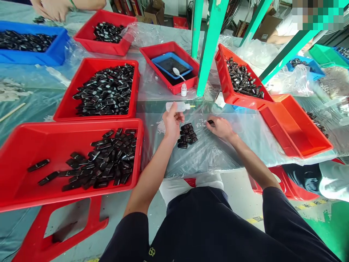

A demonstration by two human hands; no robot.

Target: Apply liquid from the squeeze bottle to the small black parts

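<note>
On the plastic-covered table (pixel 196 160), centre frame, the left hand (pixel 171 122) pinches a translucent plastic squeeze bottle (pixel 176 106) (soft-walled, probably light; best gripped mid-body); the right hand (pixel 220 127) pinches a small glossy black piece (pixel 211 122).

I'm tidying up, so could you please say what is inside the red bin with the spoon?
The red bin holds a blue tray, with a white spoon lying across its edge. Something dark shows beside the tray; whatever lies directly beneath it is hidden.
</note>
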